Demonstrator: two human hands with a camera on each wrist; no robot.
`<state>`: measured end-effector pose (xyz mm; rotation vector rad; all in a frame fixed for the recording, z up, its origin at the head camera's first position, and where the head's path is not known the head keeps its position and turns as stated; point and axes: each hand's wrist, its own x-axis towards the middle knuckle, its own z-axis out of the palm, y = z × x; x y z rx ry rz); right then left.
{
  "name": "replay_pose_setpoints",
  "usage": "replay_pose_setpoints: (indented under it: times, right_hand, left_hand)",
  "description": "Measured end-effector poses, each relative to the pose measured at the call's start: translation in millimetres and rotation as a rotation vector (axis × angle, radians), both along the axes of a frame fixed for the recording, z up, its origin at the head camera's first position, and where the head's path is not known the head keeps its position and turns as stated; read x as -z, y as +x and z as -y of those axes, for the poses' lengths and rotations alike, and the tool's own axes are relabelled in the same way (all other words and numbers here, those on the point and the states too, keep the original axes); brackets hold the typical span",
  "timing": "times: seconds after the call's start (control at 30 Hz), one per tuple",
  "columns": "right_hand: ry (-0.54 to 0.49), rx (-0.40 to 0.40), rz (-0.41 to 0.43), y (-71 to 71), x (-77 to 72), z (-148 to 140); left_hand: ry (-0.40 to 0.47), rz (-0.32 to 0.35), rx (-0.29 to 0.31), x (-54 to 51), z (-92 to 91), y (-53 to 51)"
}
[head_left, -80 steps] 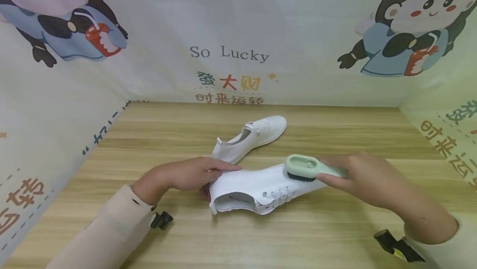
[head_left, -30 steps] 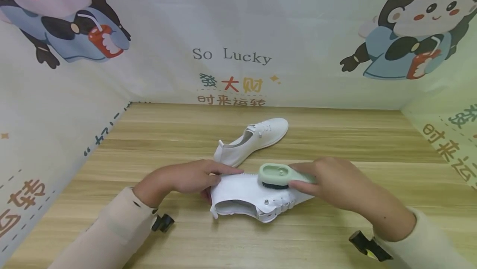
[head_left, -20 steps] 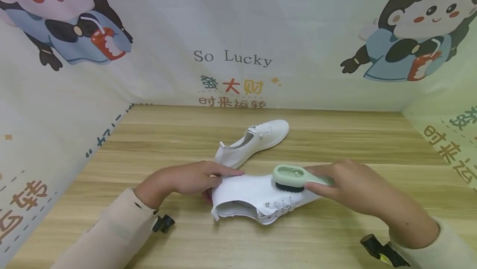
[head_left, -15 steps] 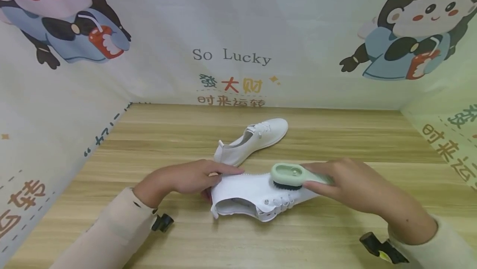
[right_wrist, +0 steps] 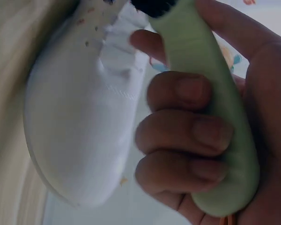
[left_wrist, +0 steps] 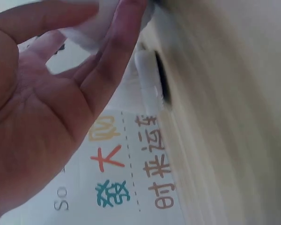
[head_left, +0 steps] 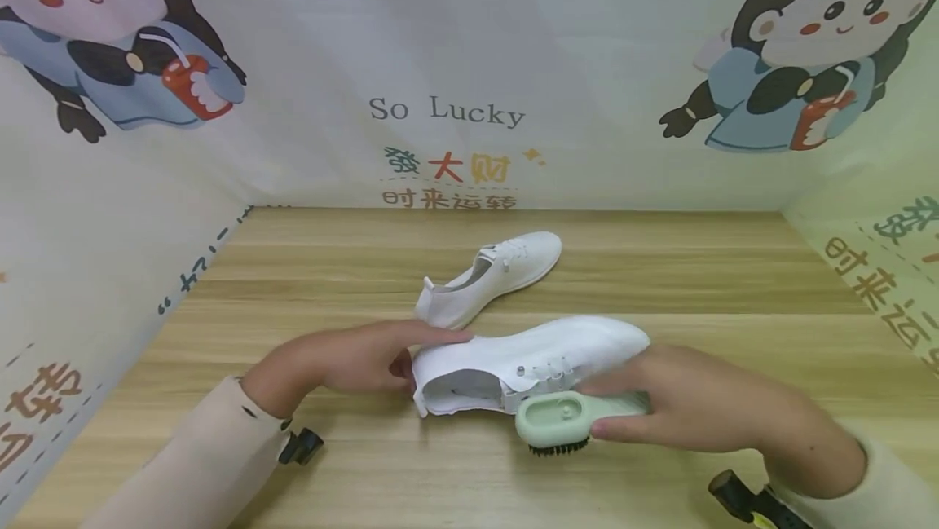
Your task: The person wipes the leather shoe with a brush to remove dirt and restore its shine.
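Observation:
A white lace-up shoe lies on its side, its opening toward me and its toe pointing right. My left hand grips it at the heel; the left wrist view shows thumb and fingers around the white shoe. My right hand holds a pale green shoe brush by its handle. The brush head sits at the near side of the laces, with black bristles partly showing below it. In the right wrist view, curled fingers wrap the brush handle beside the shoe's toe.
The other white shoe stands behind on the wooden table, toe pointing to the right and away. A printed cloth backdrop encloses the table at the back and both sides.
The brush has moved from the shoe's upward-facing side down over the laces to the near side, and the toe now shows. My left hand stays at the heel. The far shoe has not moved.

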<state>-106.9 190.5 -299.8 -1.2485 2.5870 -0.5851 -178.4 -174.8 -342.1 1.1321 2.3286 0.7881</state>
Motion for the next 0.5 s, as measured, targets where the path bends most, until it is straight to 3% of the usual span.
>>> replay_pose_setpoints:
  times: [0.13,0.2,0.33,0.5]
  right_hand:
    - [0.013,-0.075,0.049,4.5,9.2,3]
    - [0.017,-0.088,0.05,6.0,11.2,4]
    - [0.013,-0.086,0.054,7.4,12.9,4]
    - [0.026,-0.076,0.064,8.6,13.6,5]
  left_hand:
    - [0.03,-0.244,-0.003,4.3,-6.0,7.1]
    - [0.027,-0.326,-0.021,5.6,-10.5,8.0]
    - [-0.025,-0.362,-0.028,9.2,-18.1,6.1]
    - [-0.066,-0.317,-0.006,12.7,-29.3,2.0]
